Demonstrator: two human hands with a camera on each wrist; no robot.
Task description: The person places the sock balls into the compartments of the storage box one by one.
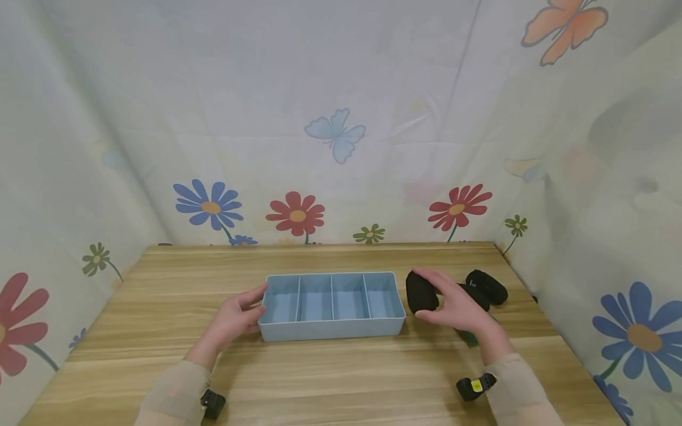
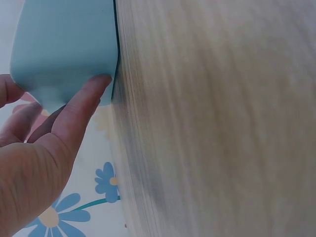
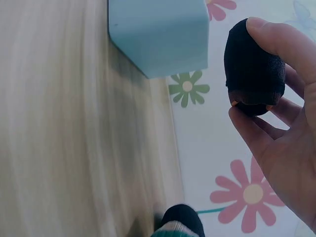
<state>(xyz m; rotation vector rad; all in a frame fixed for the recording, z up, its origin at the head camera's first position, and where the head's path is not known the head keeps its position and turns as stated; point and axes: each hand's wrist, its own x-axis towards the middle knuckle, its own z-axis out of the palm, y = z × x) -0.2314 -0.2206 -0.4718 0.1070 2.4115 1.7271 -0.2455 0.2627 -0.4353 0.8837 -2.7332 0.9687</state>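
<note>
A light blue divided box (image 1: 333, 330) lies lengthwise on the wooden table, its compartments bare in the head view. At its left end my left hand (image 1: 238, 312) touches the end wall with thumb and fingers extended. In the left wrist view, one fingertip (image 2: 101, 81) lies against that wall near the bottom edge. My right hand (image 1: 458, 305) holds a black rolled-up sock (image 1: 421, 293) between thumb and fingers, just right of the box. The right wrist view shows the dark fabric roll (image 3: 254, 64) apart from the box's end.
Right of the right hand lie more black rolls (image 1: 490, 287), partly hidden by it. A dark green item (image 1: 469, 337) shows beneath the wrist. The wooden table (image 1: 341, 378) runs back to a flowered cloth (image 1: 341, 195), which also hangs at both sides.
</note>
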